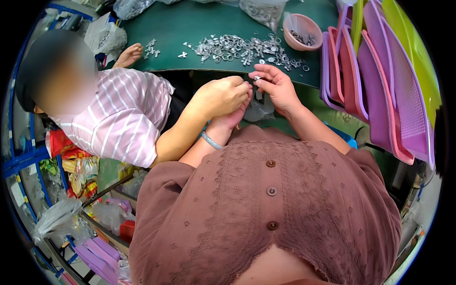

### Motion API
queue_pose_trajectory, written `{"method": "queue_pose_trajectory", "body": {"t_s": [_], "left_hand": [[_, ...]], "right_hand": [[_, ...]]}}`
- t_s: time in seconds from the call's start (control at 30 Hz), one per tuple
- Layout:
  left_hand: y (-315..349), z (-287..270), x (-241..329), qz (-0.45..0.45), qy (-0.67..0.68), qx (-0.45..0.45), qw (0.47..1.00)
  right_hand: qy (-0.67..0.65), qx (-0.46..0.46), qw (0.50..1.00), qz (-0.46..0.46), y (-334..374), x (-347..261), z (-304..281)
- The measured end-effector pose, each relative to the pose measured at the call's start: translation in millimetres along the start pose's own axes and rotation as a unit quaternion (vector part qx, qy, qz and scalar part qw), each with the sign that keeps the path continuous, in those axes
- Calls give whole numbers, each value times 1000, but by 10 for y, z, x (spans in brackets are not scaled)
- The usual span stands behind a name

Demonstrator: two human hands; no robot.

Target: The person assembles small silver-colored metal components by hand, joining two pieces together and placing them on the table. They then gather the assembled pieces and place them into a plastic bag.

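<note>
My right hand [280, 90] pinches a small silvery metal piece [257, 78] between thumb and forefinger; its other fingers are raised loosely. My left hand [233, 115], below a pale bangle [212, 141] on the wrist, is beside it with its fingers curled. A co-worker's hand [221, 96] covers much of my left hand and touches it, so what my left fingers hold is hidden. Just beyond, a spread of small silvery metal rings and pieces [237, 47] lies on the green table [166, 28]. A clear plastic bag [259, 110] hangs below my hands.
A pink bowl [302, 31] with a bag of small parts stands at the far right. Stacked purple, pink and green plastic baskets [375, 71] crowd the right side. The co-worker [109, 109] leans in from the left, other hand [128, 55] on the table edge by several loose pieces [151, 48].
</note>
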State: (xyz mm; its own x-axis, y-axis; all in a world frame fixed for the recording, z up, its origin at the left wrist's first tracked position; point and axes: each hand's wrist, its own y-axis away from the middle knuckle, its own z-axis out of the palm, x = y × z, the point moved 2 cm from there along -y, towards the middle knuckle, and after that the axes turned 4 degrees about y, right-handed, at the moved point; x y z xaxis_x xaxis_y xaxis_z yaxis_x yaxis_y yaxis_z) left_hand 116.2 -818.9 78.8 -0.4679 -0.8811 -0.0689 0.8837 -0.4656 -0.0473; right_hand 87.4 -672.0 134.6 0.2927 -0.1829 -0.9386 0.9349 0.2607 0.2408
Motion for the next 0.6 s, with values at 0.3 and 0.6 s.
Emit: {"method": "queue_pose_trajectory", "body": {"t_s": [0.3, 0.6], "left_hand": [[-96, 113, -74, 30, -5, 154, 988], [-113, 693, -312, -79, -170, 198, 962]], "right_hand": [[7, -12, 998, -56, 117, -92, -39], [112, 21, 982, -151, 436, -312, -55]]}}
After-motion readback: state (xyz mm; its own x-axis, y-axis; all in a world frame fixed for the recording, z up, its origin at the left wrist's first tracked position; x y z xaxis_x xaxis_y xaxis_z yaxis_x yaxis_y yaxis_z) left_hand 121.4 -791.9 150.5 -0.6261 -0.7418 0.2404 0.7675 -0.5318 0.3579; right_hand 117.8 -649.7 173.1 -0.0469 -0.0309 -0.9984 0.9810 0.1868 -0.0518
